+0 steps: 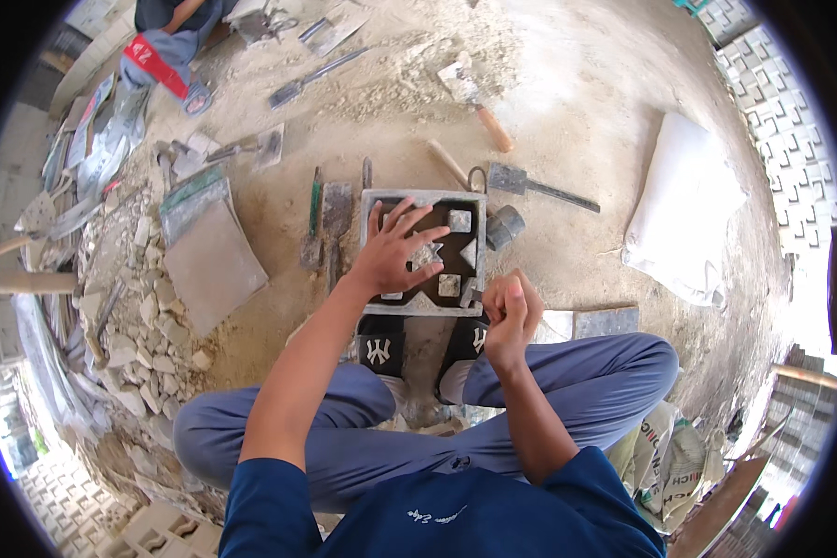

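Left hand [392,256], fingers apart, presses the square mould [425,252], lying flat; right hand [510,312] is fisted, perhaps gripping something.

1. One square grey mould [372,244], flat on the sandy ground.
2. Five small pale shaped pieces inside the mould, one of them a star [425,256]; possibly more hidden under the hand.
3. Two hands over the mould: left hand [391,256] spread flat, right hand [510,312] closed into a fist.
4. Two black shoes [378,345] just below the mould.
5. Two hammers to the right of the mould: one with a wooden handle [448,163], one with a dark handle [539,188].
6. One trowel with a wooden handle [474,98] further up.
7. One white sack [684,209] at the right.
8. One flat grey slab [212,265] at the left.
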A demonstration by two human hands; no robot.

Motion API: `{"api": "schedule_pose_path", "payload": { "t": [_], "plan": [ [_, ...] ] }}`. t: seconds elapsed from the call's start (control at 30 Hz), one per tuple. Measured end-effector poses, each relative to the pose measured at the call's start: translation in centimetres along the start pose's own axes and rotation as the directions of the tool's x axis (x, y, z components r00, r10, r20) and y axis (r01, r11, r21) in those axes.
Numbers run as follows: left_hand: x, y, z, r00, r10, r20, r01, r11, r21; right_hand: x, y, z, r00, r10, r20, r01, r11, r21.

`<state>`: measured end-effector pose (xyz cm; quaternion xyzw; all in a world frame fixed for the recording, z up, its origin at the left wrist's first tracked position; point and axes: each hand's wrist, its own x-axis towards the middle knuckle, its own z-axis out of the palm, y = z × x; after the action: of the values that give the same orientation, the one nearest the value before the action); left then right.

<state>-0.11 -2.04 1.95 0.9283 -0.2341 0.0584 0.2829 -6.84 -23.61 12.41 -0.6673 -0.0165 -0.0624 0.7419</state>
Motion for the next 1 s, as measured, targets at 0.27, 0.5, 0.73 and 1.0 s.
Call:
{"api": "schedule_pose_path", "payload": {
  "t": [0.27, 0.5, 0.73, 1.0],
  "plan": [
    [-3.2, 1.4, 2.3, 0.998, 0.067, 0.018, -0.068, 0.996, 0.063, -1.0, -3.6, -0.5, 0.958, -0.177, 0.228, 0.196, 0.979, -0.064],
    [-2.8, 1.1, 2.7, 0.999, 0.051, -0.011, -0.051, 0.998, 0.033, -2.5, -3.1, 0.0, 0.91, -0.382, 0.163, 0.387, 0.922, 0.0],
    [-2.9, 1.2, 2.8, 0.998, 0.039, -0.042, -0.038, 0.999, 0.015, -0.9, -3.9, 2.0, 0.9, -0.399, -0.175, 0.391, 0.917, -0.076],
    [-2.8, 1.1, 2.9, 0.999, 0.039, -0.03, -0.038, 0.999, 0.036, -0.7, -3.3, 1.5, 0.968, -0.16, -0.192, 0.094, 0.944, -0.315]
  ]
}}
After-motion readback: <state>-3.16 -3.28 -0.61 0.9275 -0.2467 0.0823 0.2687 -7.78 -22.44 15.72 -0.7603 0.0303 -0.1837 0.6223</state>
